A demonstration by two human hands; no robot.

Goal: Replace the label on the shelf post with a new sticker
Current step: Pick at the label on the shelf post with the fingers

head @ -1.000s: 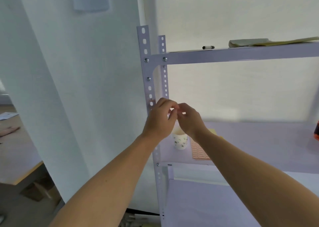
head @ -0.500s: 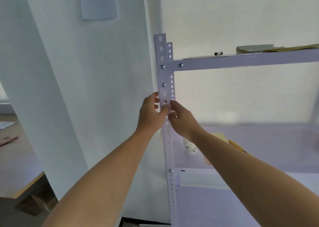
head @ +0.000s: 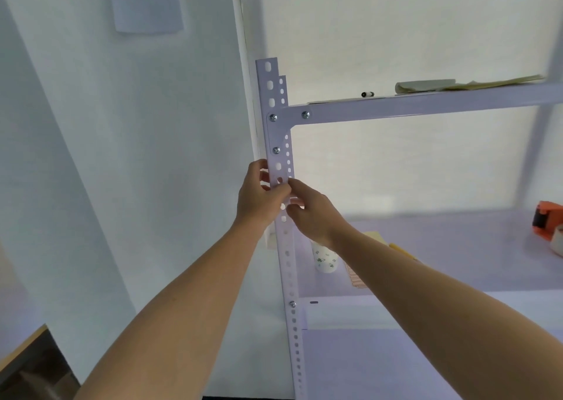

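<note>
The white perforated shelf post (head: 275, 131) stands upright at the centre. My left hand (head: 259, 197) wraps around it from the left, thumb on its front face. My right hand (head: 313, 214) comes in from the right, its fingertips against the post beside my left thumb. A small pinkish label (head: 297, 200) shows at the post's right edge between my right fingers; most of it is hidden. A pinkish sticker sheet (head: 353, 274) lies on the middle shelf, partly behind my right forearm.
A patterned paper cup (head: 324, 261), a yellow pencil (head: 402, 252) and an orange tape dispenser (head: 548, 220) are on the middle shelf (head: 457, 247). A marker (head: 367, 94) and papers lie on the top shelf. A paper sign (head: 146, 0) hangs on the wall.
My hands were pinched together in front of the post a second ago; they have since moved up onto it. The left hand now grips the post, the right fingertips press against it.
</note>
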